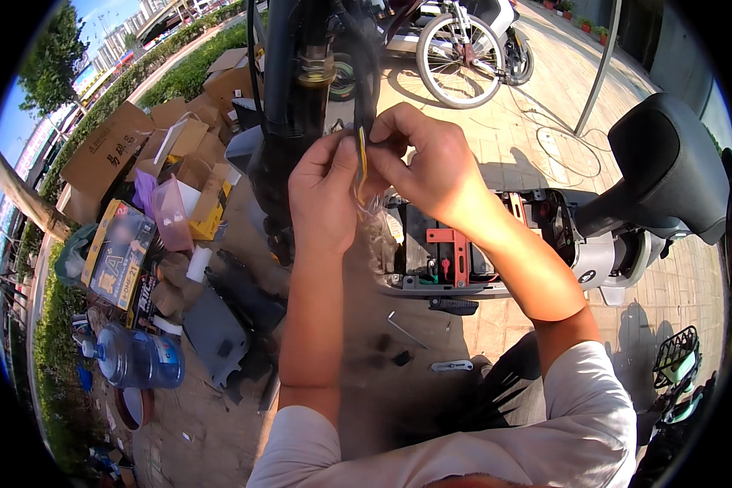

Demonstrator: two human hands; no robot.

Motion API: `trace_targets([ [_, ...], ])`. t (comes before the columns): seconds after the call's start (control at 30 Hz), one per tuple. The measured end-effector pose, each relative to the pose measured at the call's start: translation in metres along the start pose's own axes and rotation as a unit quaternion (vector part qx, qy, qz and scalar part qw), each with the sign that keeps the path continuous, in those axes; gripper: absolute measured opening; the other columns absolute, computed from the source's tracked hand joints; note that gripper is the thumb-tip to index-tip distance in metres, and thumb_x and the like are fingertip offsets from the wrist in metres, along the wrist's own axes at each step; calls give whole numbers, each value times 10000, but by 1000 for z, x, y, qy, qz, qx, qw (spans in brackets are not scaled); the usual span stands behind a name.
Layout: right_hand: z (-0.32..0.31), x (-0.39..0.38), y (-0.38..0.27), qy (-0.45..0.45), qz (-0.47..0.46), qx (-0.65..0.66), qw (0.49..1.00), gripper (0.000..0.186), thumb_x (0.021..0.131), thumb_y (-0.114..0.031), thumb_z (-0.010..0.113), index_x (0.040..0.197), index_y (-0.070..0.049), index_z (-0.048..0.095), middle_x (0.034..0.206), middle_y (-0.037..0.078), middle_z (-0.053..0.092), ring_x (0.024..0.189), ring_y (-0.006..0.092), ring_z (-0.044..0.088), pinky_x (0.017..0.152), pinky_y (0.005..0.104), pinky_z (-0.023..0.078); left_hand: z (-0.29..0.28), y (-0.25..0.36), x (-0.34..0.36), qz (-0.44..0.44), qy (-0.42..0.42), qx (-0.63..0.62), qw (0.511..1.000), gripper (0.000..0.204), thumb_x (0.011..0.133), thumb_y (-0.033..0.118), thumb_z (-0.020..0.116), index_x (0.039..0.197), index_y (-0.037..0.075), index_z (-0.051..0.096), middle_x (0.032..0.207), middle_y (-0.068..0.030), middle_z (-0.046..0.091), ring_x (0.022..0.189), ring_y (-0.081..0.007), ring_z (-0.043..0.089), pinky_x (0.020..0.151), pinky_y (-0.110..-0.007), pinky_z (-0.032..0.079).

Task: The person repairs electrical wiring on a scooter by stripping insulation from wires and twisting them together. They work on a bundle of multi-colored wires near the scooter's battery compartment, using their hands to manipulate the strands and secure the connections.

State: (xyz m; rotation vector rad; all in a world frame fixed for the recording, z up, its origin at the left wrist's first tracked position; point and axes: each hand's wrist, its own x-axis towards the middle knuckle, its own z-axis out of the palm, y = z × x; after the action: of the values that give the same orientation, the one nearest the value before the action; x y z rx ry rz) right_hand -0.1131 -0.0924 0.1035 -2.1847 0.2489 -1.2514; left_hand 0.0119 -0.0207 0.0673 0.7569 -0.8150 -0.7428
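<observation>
My left hand (pixel 324 195) is closed, thumb and fingers pinching a thin bundle of yellow and dark wires (pixel 362 167). Just right of it, my right hand (pixel 431 159) has its fingertips pressed together at the same wires; what exactly sits between them is hidden. The wires hang down beside the black front column (pixel 297 89) of an electric scooter. Below and right of my hands lies the scooter's opened body (pixel 415 286), with a red metal bracket (pixel 457 264) across its compartment. Clear plastic wrap shows under the wires.
A black seat (pixel 667 167) rises at the right. On the ground lie a hex key (pixel 407 330) and a utility knife (pixel 452 366). Cardboard boxes (pixel 102 154), a blue water jug (pixel 142 358) and dark panels (pixel 215 333) crowd the left. A white-rimmed wheel (pixel 461 61) stands beyond.
</observation>
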Motion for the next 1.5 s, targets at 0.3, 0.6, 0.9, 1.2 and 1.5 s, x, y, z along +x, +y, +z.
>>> trace_targets([
  [0.3, 9, -9, 20, 50, -10, 128, 991, 155, 855, 43, 606, 1007, 43, 634, 810, 81, 648, 705, 107, 627, 630, 248, 516, -1, 3, -7, 44, 27, 54, 997, 195, 949, 89, 552, 1085, -49, 579, 932, -109, 651, 759, -165, 632, 707, -295, 545],
  [0.6, 11, -8, 20, 3, 124, 315, 941, 294, 874, -45, 638, 1133, 81, 577, 871, 106, 671, 792, 127, 653, 719, 249, 530, 9, 13, -8, 57, 45, 129, 989, 152, 941, 55, 535, 1044, -47, 580, 907, -75, 646, 764, -124, 623, 719, -247, 523],
  [0.9, 1, -2, 48, -20, 93, 200, 975, 175, 849, -130, 667, 886, 20, 585, 620, -11, 486, 579, 58, 414, 507, 258, 357, 1, 38, 1, 77, 57, 403, 910, 176, 906, 107, 600, 971, -57, 600, 832, -45, 647, 708, -78, 590, 637, -234, 474],
  [1.2, -1, 2, 46, 14, 115, 148, 982, 217, 828, -140, 679, 778, 10, 530, 573, -4, 458, 567, 63, 393, 504, 269, 351, 4, 26, -15, 354, 168, 489, 779, 146, 932, 82, 573, 996, -50, 570, 869, -100, 632, 765, -147, 643, 693, -257, 506],
  [1.5, -7, 1, 27, 121, -9, 106, 987, 260, 791, -175, 734, 927, 28, 644, 676, 76, 573, 577, 130, 528, 535, 288, 427, 26, 66, -10, 464, 68, 619, 630, 101, 841, -6, 626, 943, -3, 625, 871, -131, 640, 744, -266, 628, 640, -334, 502],
])
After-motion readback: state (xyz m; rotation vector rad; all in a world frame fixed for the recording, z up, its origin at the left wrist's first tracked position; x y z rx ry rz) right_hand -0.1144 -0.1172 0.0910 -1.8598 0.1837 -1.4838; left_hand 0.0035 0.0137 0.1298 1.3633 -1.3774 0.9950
